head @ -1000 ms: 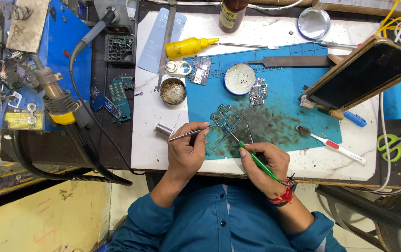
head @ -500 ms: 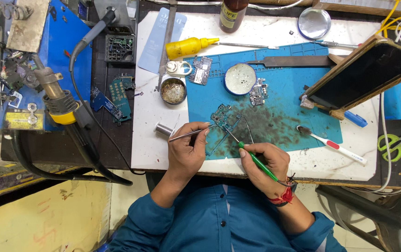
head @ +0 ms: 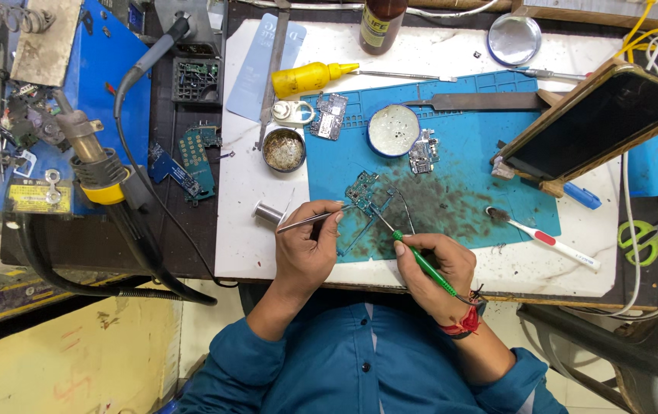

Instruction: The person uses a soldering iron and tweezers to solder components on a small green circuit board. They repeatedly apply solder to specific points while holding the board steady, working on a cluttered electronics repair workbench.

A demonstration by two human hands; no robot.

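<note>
1. Head view, largest first: the white bench [head: 252, 245] carries a blue work mat [head: 490, 165] at its centre, smudged dark where the work goes on.
2. At 2 o'clock a dark phone [head: 597, 123] leans on a wooden stand.
3. Left hand [head: 307, 247] is pinched shut on metal tweezers [head: 310, 220]; right hand [head: 432, 264] is clamped on a green-handled soldering iron [head: 421, 261], tip toward the board.
4. A small teal circuit board [head: 365, 188] lies on the mat just at 12 o'clock of both hands, tool tips meeting at it. Judged from this, soldering is mid-way; two more boards lie untouched farther up the mat.
5. Packages: a yellow nozzle bottle [head: 310, 77] at 11 o'clock, a brown bottle with a pale label [head: 381, 23] at 12, a round flux tin [head: 283, 149].
</note>
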